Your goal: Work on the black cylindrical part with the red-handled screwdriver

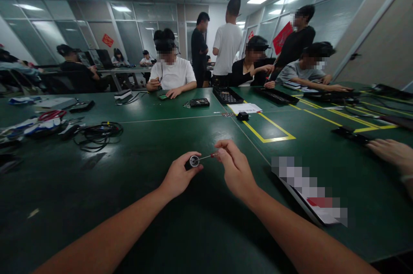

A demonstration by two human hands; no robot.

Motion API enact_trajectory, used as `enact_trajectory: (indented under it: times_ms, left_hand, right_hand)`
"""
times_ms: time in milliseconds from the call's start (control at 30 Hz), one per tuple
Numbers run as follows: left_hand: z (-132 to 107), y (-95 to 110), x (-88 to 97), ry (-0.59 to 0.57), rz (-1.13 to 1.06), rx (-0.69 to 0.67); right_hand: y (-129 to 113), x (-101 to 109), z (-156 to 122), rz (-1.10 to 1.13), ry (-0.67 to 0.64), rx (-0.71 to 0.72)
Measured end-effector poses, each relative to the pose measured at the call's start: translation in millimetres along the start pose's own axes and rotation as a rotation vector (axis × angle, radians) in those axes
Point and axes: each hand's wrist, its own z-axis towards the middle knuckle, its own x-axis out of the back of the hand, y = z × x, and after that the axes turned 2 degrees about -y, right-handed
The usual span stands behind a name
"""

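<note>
1. The left hand (179, 174) holds a small round part (194, 161) between thumb and fingers, its open, pale-rimmed end facing up and toward the viewer.
2. The right hand (237, 173) pinches the reddish handle of a thin screwdriver (207, 157) in its fingertips. The shaft spans the gap between the two hands, and its far end meets the round part's open end; whether it touches the inside is too small to tell.
3. Both hands are above the green worktop (145, 147), with the round part just left of the right hand.
4. To the right of the right hand and a little nearer the viewer lies a flat white box (306, 203), its top blurred out.
5. Farther right, a co-worker's hand (392, 153) is beside a dark object (350, 134).
6. Well left of the left hand and farther off are a coiled black cable (98, 134) and, beyond it, white-and-blue gloves (43, 127).
7. Beyond the right hand sit a yellow taped outline (278, 140), a small black block (242, 116) and a white sheet (247, 107).
8. Farther still, past both hands, are a black tray (227, 95) and a seated person in a white T-shirt (174, 72).
</note>
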Motion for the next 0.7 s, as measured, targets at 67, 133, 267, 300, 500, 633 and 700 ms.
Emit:
enact_trajectory:
  times_ms: [67,133,267,300,500,633,700]
  left_hand:
    - [-0.7,0.3,0.2,-0.007,-0.003,-0.004]
    - [-1.1,0.5,0.2,-0.016,-0.003,-0.005]
    - [-0.3,0.6,-0.7,-0.016,-0.016,-0.001]
    - [0.0,0.7,-0.9,-0.011,-0.019,0.001]
    - [-0.9,1.5,-1.3,-0.009,-0.007,-0.008]
    - [-0.9,0.9,-1.7,0.000,-0.002,-0.019]
    - [-0.7,0.5,-2.0,0.002,-0.008,-0.015]
  right_hand:
    - [0.4,0.2,0.8,-0.023,-0.010,-0.007]
    - [0.3,0.0,1.5,-0.056,-0.005,-0.003]
    - [1.7,-1.7,0.5,-0.010,0.009,-0.003]
    - [2.6,-2.0,0.1,0.011,0.015,-0.008]
    - [4.2,0.3,1.7,-0.027,0.011,-0.044]
    - [3.1,1.9,2.2,-0.060,0.014,-0.012]
    - [3.3,1.2,1.1,-0.024,0.024,0.009]
